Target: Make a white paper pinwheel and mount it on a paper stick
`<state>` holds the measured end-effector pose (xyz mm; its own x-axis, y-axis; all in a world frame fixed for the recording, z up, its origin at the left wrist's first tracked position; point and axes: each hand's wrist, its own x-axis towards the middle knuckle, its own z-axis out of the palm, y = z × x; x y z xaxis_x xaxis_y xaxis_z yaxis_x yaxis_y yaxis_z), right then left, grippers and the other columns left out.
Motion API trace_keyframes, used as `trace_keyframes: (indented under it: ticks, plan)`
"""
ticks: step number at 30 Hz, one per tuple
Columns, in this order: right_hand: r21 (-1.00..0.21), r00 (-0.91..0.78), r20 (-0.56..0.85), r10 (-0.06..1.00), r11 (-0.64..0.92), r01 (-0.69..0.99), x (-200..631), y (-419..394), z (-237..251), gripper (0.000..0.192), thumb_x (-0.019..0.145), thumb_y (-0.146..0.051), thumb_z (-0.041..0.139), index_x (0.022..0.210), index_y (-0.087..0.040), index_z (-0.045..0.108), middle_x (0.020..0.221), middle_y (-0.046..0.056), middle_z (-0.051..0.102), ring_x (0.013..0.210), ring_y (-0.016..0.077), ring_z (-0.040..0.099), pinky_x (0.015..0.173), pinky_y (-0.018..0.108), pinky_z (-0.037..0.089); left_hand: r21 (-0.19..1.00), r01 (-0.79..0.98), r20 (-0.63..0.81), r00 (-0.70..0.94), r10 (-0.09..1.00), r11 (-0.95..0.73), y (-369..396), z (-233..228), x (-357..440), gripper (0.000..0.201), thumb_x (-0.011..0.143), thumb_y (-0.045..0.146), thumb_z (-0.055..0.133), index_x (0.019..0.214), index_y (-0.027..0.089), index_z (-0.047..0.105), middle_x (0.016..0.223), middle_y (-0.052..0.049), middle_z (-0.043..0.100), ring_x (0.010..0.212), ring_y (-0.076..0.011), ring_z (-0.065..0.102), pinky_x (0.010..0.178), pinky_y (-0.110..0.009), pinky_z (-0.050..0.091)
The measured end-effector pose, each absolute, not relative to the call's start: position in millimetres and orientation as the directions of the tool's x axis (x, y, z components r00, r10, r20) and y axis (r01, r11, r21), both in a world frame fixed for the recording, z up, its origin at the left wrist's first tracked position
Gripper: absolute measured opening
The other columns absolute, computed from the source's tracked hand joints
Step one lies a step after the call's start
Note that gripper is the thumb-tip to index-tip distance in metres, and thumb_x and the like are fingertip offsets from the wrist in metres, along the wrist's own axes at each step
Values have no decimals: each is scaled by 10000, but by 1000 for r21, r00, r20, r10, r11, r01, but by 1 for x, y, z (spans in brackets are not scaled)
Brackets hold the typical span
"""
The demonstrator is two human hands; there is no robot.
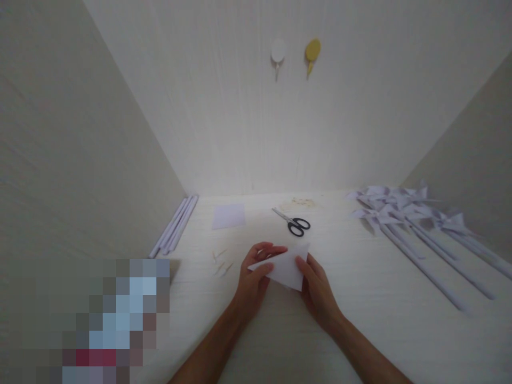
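A white sheet of paper (288, 266), folded into a triangle, is held just above the pale table (360, 320). My left hand (256, 277) pinches its left edge, thumb on top. On the right, my right hand (316, 290) grips the paper's lower right edge. Black-handled scissors (294, 222) lie shut on the table just beyond the paper.
A pale lilac paper square (229, 215) lies at the back left. Several rolled paper sticks (176, 226) rest along the left wall. Several finished paper pinwheels on sticks (412, 221) lie at the right. Small wooden pins (222, 264) lie left of my left hand. Two hooks (296, 53) hang on the back wall.
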<state>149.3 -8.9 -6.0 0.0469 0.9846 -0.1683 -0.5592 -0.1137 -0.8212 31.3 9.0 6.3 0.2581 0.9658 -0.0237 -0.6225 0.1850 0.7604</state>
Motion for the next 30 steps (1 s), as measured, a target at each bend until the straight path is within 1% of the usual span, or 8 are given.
trace_keyframes:
  ticks: [3,7,9,14,17,20,25,30]
  plan:
    - [-826,79,-177,981,-104,-553,149,-9,-5,264,710,-320,578,919,-164,536,777,30,635,731,173,572,601,272,432,750,-630,-30,272,962,202,9,7,31,320,618,67,512,918,173,480,934,-72,623,868,-198,558,714,-308,406]
    - [-835,153,-207,966,-93,-542,151,-8,-6,213,674,-331,610,787,-161,549,707,16,618,659,162,558,576,268,418,746,-628,-29,304,952,223,10,7,31,317,616,66,506,916,166,490,892,-75,635,853,-201,563,706,-305,401]
    - [-842,175,-213,961,-90,-532,153,-7,-6,213,654,-334,627,756,-164,549,673,5,605,626,152,544,565,264,410,740,-632,-22,317,948,229,10,6,30,310,625,62,498,920,158,486,882,-80,637,850,-199,565,710,-303,397]
    - [-849,187,-205,961,-80,-522,154,-6,-6,206,625,-301,653,750,-167,558,647,-12,569,607,128,504,556,244,386,722,-648,-44,305,951,241,12,4,32,286,677,91,495,953,152,452,902,-97,634,843,-191,570,709,-298,397]
    - [-852,191,-204,960,-78,-517,154,-7,-6,205,624,-295,654,753,-167,559,661,-12,560,623,126,497,570,245,385,731,-631,-117,257,959,258,13,5,35,275,696,147,534,952,159,435,902,-97,636,835,-190,576,701,-299,404]
    - [-867,195,-194,962,-75,-493,156,-6,-8,208,629,-303,652,765,-173,560,672,-13,563,631,126,496,585,249,391,749,-611,-176,189,966,256,13,5,37,229,720,242,545,906,162,438,861,-92,645,803,-189,586,680,-301,414]
    - [-895,259,-169,951,-38,-445,160,-5,-11,219,628,-310,651,775,-177,557,658,-15,550,609,123,487,560,242,386,747,-621,-162,175,971,236,15,3,36,177,714,278,558,799,149,472,833,-85,648,769,-171,591,707,-300,422]
    - [-910,246,-139,959,-25,-414,161,-5,-10,220,641,-322,638,786,-180,550,657,-6,558,610,137,501,559,251,393,741,-616,-181,200,963,267,15,2,38,192,701,291,566,813,153,493,824,-82,647,745,-171,588,685,-297,424]
